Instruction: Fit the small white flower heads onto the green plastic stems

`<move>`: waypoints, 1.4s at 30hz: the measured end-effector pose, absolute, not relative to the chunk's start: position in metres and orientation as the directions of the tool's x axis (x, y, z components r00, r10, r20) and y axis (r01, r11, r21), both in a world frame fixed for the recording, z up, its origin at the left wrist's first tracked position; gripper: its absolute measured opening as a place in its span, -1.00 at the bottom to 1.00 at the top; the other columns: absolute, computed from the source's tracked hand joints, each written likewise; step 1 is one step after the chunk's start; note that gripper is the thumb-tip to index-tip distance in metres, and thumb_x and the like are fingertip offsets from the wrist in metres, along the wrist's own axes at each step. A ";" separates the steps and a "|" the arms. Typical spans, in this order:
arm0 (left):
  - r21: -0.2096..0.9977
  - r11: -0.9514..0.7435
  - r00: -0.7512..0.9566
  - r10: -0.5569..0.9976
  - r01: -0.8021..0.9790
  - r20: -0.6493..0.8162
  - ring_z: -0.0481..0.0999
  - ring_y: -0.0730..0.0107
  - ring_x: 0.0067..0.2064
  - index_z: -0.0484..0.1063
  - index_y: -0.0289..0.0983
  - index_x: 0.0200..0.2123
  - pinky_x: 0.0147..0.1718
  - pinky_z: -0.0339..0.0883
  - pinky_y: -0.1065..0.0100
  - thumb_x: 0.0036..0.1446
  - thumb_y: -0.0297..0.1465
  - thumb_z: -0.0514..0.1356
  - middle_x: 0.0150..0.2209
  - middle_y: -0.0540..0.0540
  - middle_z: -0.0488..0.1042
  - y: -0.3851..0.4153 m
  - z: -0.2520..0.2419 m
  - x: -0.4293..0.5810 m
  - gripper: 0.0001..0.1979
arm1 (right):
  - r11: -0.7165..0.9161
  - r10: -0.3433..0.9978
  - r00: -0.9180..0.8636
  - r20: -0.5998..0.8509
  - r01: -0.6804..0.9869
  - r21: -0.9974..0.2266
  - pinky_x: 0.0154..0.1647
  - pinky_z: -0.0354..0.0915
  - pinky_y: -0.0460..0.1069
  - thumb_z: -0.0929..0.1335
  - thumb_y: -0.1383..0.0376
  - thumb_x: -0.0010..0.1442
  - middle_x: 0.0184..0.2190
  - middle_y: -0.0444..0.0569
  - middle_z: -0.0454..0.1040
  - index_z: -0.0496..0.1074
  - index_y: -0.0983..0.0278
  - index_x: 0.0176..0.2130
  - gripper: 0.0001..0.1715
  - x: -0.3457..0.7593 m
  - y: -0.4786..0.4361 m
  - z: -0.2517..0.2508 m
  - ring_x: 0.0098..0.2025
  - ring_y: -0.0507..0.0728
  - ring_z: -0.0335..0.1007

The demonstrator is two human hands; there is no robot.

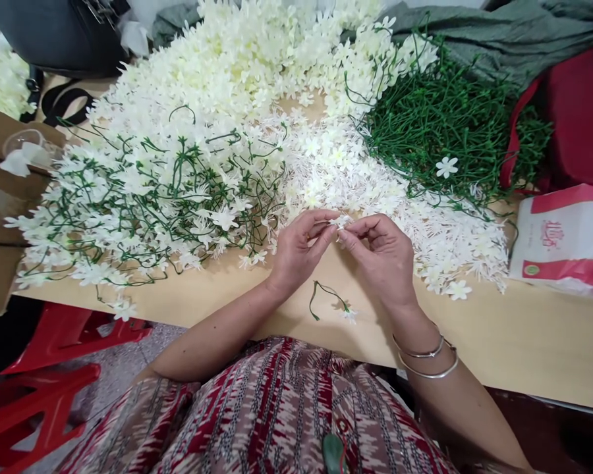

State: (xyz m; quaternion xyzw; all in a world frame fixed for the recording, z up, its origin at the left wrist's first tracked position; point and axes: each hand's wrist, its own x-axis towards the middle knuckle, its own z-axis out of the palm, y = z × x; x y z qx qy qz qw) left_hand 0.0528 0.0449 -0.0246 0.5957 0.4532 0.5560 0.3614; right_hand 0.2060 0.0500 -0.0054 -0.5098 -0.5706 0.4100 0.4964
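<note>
My left hand [296, 250] and my right hand [383, 253] meet above the table, their fingertips pinching a small white flower [342, 222] between them. Just below, a green stem [329, 288] with a white blossom [348, 316] on one end lies on the tabletop [257, 309]. Behind my hands spreads a heap of loose white flower pieces [321, 171]. Left of it are white flowers joined to green stems [163, 191]. At the right back rests a pile of bare green stems [429, 125], one white flower [446, 167] on top.
A red and white package [566, 237] and a red bag [583, 112] are at the right. On the left stand a cardboard box [0, 250] and a black bag [59, 33]. Red stools [54, 388] are below the table's left edge. Green cloth [499, 36] lies at the back.
</note>
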 end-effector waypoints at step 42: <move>0.986 -0.151 -0.006 0.989 -0.073 0.150 0.59 0.47 -0.26 0.55 -0.25 -0.23 -0.16 0.51 0.37 0.18 -0.13 0.41 -0.28 -0.04 0.61 0.054 -0.023 0.052 -0.69 | 0.214 0.973 0.037 0.229 0.237 -0.948 -0.13 0.43 0.06 0.45 0.25 0.28 -0.28 -0.12 0.61 0.57 0.17 -0.18 -0.92 0.205 0.045 -0.004 -0.24 0.09 0.52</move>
